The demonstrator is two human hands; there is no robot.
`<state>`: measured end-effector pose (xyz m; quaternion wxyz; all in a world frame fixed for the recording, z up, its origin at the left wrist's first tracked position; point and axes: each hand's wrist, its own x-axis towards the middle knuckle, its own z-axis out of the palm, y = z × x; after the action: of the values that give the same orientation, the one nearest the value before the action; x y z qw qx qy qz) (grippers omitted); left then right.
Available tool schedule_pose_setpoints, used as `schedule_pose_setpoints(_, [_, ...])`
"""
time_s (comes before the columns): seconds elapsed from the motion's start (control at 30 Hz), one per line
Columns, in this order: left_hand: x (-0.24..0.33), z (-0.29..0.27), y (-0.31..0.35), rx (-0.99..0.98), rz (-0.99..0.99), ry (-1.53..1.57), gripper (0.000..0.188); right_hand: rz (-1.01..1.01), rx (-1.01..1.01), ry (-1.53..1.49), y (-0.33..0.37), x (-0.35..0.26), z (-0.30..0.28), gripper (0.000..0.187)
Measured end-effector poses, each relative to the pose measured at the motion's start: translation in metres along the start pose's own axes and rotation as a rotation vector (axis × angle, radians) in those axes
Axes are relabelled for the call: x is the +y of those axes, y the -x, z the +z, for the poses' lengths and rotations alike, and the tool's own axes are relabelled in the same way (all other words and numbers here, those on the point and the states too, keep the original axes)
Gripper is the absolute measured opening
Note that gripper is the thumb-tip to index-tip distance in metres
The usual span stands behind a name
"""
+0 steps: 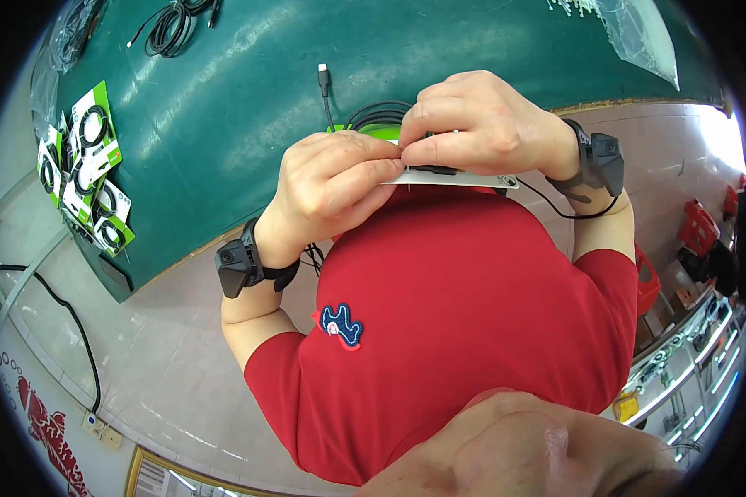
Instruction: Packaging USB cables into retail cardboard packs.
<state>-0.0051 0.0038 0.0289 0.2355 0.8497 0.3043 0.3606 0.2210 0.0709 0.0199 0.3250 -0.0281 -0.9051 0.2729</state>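
Observation:
My left hand (336, 190) and my right hand (481, 124) meet close to my chest, both pinching a flat white card (472, 178) by its top edge. A coiled black cable (380, 113) with a green backing behind it sits on the card, mostly hidden by my fingers. One cable end with a white plug (323, 76) sticks out over the green table (224, 116). Each wrist carries a black strapped device.
A pile of green-and-white packaged cables (87, 170) lies at the table's left edge. A loose black cable coil (170, 29) rests at the far side, a clear plastic bag (638, 37) at the far right. Tiled floor runs below the table.

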Motion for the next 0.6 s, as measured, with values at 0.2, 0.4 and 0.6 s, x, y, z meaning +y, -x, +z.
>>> schedule_pose_setpoints(0.2, [0.000, -0.001, -0.003, 0.010, -0.019, 0.007, 0.019, -0.046, -0.032, 0.021, -0.006, -0.001, -0.007, 0.012])
schedule_pose_setpoints(0.4, [0.000, -0.003, -0.004, 0.010, -0.012, -0.015, 0.018, -0.056, -0.141, 0.084, -0.014, -0.003, -0.017, 0.014])
schedule_pose_setpoints(0.6, [0.003, -0.014, -0.014, 0.113, -0.238, 0.101, 0.015, 0.221, 0.370, 0.038, -0.021, 0.008, -0.045, 0.015])
